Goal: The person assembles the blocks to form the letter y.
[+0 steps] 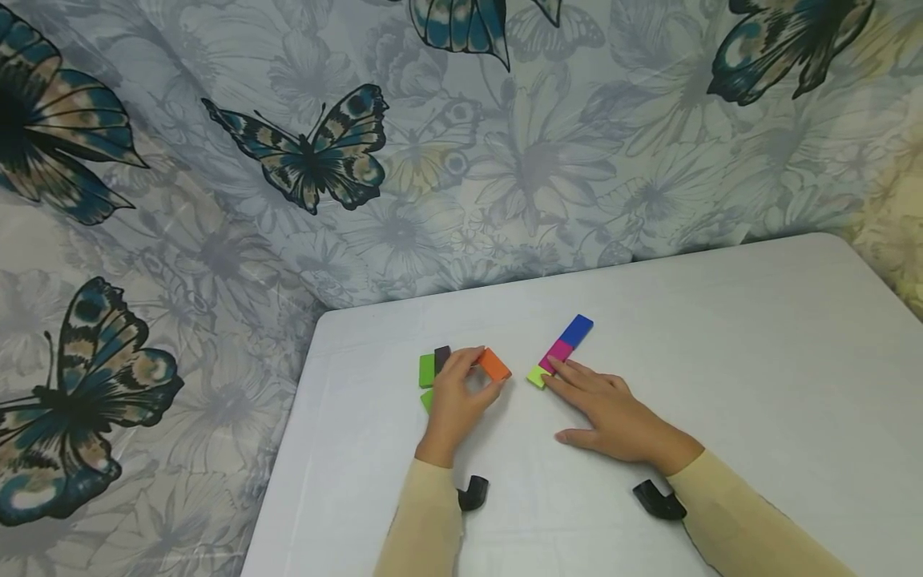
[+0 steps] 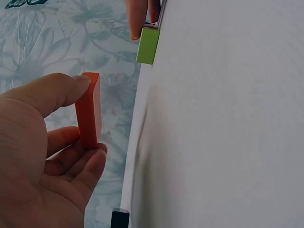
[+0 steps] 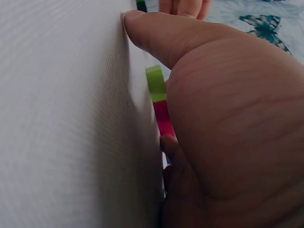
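Observation:
Between thumb and fingers, my left hand (image 1: 457,394) pinches an orange block (image 1: 494,365), which shows edge-on in the left wrist view. Right of it, a slanting row lies on the white table (image 1: 757,361): a blue block (image 1: 577,329), a magenta block (image 1: 556,353) and a lime block (image 1: 537,376). My right hand (image 1: 613,417) lies low over the table with fingers extended, fingertips at the magenta and lime blocks. In the right wrist view the hand hides part of this row.
Beside my left hand are a green block (image 1: 427,371), a black block (image 1: 442,358) and another green block (image 1: 427,399), partly covered by the hand. Black curved pieces (image 1: 473,494) sit at both wrists. Butterfly-patterned cloth (image 1: 433,216) rises behind the table's far edge.

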{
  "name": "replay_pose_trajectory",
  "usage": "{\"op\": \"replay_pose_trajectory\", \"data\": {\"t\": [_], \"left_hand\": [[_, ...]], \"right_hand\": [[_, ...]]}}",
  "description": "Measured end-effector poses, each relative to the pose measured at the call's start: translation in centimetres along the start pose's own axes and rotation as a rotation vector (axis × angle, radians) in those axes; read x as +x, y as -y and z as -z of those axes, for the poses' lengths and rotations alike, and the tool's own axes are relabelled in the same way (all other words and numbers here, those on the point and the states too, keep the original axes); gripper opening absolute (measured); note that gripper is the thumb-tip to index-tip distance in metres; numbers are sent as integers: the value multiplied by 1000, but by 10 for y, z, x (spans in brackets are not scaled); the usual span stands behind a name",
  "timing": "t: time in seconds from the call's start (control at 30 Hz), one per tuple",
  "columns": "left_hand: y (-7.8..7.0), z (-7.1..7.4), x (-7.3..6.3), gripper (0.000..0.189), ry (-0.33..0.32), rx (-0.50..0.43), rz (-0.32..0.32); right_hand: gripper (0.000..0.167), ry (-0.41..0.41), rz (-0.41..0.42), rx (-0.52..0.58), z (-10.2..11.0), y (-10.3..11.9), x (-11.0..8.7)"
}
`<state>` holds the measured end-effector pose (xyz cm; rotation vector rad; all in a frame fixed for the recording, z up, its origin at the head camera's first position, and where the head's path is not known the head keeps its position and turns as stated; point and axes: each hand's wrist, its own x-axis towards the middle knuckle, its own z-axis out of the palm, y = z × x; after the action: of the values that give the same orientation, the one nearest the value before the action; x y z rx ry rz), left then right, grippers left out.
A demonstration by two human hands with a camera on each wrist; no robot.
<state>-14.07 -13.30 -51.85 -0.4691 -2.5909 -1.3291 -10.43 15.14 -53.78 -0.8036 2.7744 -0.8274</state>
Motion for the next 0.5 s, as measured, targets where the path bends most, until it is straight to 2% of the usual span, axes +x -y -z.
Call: {"op": "replay_pose_trajectory", "data": {"t": [0.2,0.37,0.5], "left_hand": [[1,-8,6,55,-23,11,29],[5,-14,11,53,-3,-13,72],[6,-17,15,52,12,-17,79]], "right_hand": [[92,9,-7,-1,-1,0,1],[91,3,2,0,0,0,0],[91,0,2,0,0,0,0]]}}
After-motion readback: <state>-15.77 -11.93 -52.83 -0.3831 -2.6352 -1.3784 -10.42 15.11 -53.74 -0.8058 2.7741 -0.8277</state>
